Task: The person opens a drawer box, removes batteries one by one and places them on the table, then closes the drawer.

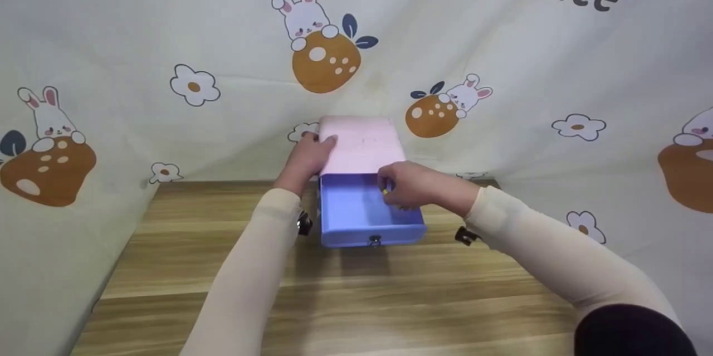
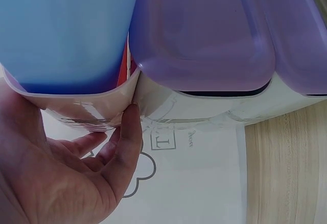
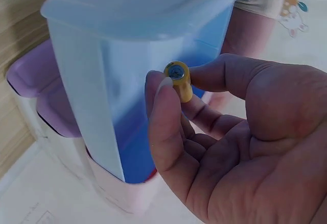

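Observation:
A small drawer box with a pink top (image 1: pixel 362 144) stands against the cloth backdrop. Its blue top drawer (image 1: pixel 374 236) is pulled out, while the purple drawers (image 2: pixel 204 35) below are closed. My left hand (image 1: pixel 311 156) holds the box at its left edge, thumb on top and fingers against the side. Above the open drawer, at its right side, my right hand (image 1: pixel 412 184) pinches a yellow battery (image 3: pixel 185 89) between thumb and fingers. The battery's metal end faces the right wrist camera. Inside the drawer, the visible floor is bare blue.
The box stands at the back of a wood-grain table (image 1: pixel 345 306). A pale cloth backdrop (image 1: pixel 239 27) printed with rabbits, fruit and flowers hangs right behind it. A metal ring pull (image 1: pixel 375 240) sits on the drawer front. Something red (image 2: pixel 124 63) shows beside the drawer.

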Available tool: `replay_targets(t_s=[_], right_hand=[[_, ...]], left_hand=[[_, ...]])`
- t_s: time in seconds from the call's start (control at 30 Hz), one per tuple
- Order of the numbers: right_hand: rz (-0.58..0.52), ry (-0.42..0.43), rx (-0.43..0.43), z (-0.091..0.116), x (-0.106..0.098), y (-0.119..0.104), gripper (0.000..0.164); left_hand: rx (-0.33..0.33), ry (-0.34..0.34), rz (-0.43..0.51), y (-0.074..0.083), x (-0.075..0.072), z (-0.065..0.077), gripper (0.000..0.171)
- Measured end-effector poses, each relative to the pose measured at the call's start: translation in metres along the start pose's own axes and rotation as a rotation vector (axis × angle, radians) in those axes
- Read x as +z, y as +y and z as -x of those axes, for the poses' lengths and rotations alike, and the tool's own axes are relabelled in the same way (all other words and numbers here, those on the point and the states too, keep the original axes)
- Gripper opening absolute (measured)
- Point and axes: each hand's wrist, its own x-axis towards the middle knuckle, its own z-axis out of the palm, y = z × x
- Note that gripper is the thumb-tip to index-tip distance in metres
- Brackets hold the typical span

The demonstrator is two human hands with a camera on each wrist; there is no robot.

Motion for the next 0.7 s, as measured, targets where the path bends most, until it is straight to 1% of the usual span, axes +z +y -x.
replay_targets(t_s=[0.17,0.27,0.43,0.7], right_hand=[[-0.033,0.03,0.043,0.009,-0.01,0.002,0.018],[-0.035,0.056,0.056,0.012,-0.015,0.004,0.02],[-0.052,0.091,0.045,0.016,-0.021,0.011,0.019],[-0.066,0.117,0.071,0.02,-0.028,0.021,0.021]], left_hand=[[-0.005,-0.008,0.013,0.0,0.0,0.001,0.083],[0.0,-0.006,0.013,0.001,0.0,0.001,0.082],[-0.003,-0.003,-0.001,0.0,-0.001,0.001,0.083],[-0.005,0.0,-0.009,-0.001,0.002,-0.002,0.082]])
